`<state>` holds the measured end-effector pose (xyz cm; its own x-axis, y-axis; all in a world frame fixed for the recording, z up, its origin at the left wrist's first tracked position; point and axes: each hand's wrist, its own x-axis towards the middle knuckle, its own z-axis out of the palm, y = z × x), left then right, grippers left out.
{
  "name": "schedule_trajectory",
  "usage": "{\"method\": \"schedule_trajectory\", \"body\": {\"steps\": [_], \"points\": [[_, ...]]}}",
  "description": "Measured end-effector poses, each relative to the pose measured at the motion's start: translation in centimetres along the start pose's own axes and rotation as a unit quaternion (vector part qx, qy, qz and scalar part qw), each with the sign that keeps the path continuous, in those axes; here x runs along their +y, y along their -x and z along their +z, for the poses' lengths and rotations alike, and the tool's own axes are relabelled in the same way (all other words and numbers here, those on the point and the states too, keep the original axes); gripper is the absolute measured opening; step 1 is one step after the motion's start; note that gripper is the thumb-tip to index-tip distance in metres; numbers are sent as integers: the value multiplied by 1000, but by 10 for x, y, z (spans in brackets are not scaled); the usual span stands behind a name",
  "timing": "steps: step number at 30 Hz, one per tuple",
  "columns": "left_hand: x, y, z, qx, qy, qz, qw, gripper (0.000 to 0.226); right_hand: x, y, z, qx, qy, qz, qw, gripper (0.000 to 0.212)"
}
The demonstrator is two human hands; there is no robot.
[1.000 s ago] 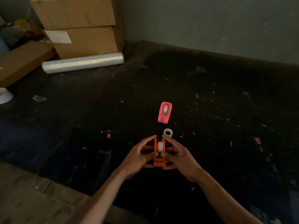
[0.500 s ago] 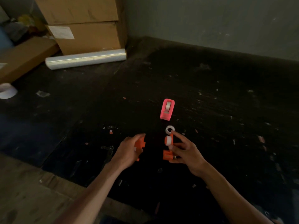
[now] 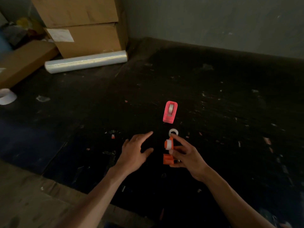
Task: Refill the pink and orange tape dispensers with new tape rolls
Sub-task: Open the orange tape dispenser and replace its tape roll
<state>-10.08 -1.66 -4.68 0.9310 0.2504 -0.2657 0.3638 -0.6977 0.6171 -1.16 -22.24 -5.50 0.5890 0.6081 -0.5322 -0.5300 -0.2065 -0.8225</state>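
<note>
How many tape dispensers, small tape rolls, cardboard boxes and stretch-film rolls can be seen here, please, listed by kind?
Tape dispensers: 2 (pink dispenser, orange dispenser in the right hand)
Small tape rolls: 3 (one in the pink dispenser, white roll on the orange dispenser, loose roll)
Cardboard boxes: 3
Stretch-film rolls: 1
Total: 9

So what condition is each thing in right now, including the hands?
Pink dispenser: standing on the floor, tape roll inside, untouched.
Orange dispenser: gripped, white roll on it.
Loose ring: flat on the floor.
Left hand: open, empty, fingers spread.
Right hand: closed on the orange dispenser.
Plastic-film roll: lying beside the cardboard boxes.
</note>
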Motion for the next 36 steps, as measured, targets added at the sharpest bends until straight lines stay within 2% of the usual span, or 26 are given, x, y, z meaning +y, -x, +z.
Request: {"method": "schedule_trajectory", "body": {"steps": [3, 5, 9, 13, 16, 19, 22, 25, 32, 36], "points": [[21, 1, 10, -16, 216, -9, 976, 55, 2, 0, 5, 6, 1, -10, 1000, 61], [31, 0, 16, -22, 281, -19, 959, 46, 3, 2, 8, 19, 3, -19, 1000, 59], [39, -1, 26, -17, 327, -27, 945, 29, 6, 5, 8, 12, 8, -25, 1000, 58], [38, -2, 27, -14, 322, -38, 946, 26, 6, 8, 2, 13, 10, -15, 1000, 57], [32, -5, 17, -16, 246, -37, 968, 28, 5, 8, -5, 29, -10, -14, 999, 54], [23, -6, 10, -23, 65, 7, 998, 32, 4, 6, -10, 62, -13, -31, 997, 55], [15, -6, 10, -36, -69, 70, 995, 34, 1, 4, -16, 99, -30, -56, 993, 58], [10, -9, 17, -55, -157, 114, 979, 36, -1, 4, -21, 128, -60, -69, 987, 61], [0, -15, 36, -86, -212, 120, 966, 38, -7, 10, -35, 184, -93, -95, 974, 63], [1, -15, 41, -84, -196, 110, 971, 50, -8, 16, -46, 214, -104, -100, 966, 62]]}}
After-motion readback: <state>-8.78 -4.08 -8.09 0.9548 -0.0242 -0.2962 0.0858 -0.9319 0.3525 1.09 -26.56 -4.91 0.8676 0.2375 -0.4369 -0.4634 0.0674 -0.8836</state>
